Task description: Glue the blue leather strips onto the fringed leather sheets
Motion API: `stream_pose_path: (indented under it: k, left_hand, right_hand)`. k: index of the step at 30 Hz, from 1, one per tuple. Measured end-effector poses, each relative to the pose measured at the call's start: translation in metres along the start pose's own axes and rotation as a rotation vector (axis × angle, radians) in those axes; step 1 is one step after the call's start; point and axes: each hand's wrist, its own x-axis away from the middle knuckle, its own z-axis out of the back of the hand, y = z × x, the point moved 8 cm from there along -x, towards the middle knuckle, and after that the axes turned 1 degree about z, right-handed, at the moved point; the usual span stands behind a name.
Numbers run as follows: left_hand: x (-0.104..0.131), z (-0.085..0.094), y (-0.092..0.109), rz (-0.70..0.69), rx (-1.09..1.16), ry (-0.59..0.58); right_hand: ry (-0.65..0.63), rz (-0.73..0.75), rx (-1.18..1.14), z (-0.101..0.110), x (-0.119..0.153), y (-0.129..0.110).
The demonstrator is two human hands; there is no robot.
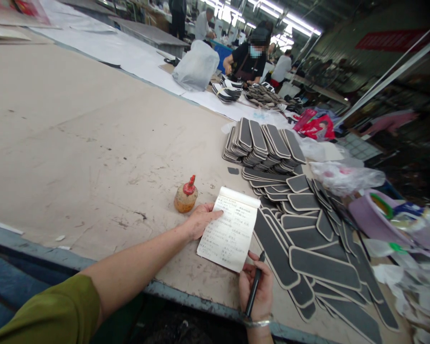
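Observation:
A small notepad (pixel 229 229) with handwritten lines on its open page is held up over the table's near edge. My left hand (pixel 203 220) grips its left side, thumb on top of the page. My right hand (pixel 256 286) is closed around a black pen (pixel 255 285) and touches the pad's lower right corner with its fingers. Just beyond my left hand stands a round, stained glue bottle (pixel 185 197) with a red nozzle. Dark grey rounded-end pieces with pale edges (pixel 324 267) lie loosely heaped to the right of my right hand.
Neat stacks of the grey pieces (pixel 263 141) stand behind the heap. A purple basin (pixel 374 222) and plastic bags (pixel 347 177) are at the right. The brown-papered table (pixel 93 143) stretches left. Across it, a masked person (pixel 251 59) works by a white bag (pixel 196 64).

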Motion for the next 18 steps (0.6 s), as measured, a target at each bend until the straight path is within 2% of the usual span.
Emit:
stream_pose_path:
  k: [18]
  left_hand:
    - [0.0004,0.0001,0.0,0.007,-0.045,0.0]
  right_hand:
    - [-0.002,-0.032,-0.038,-0.0005,0.0009,0.0019]
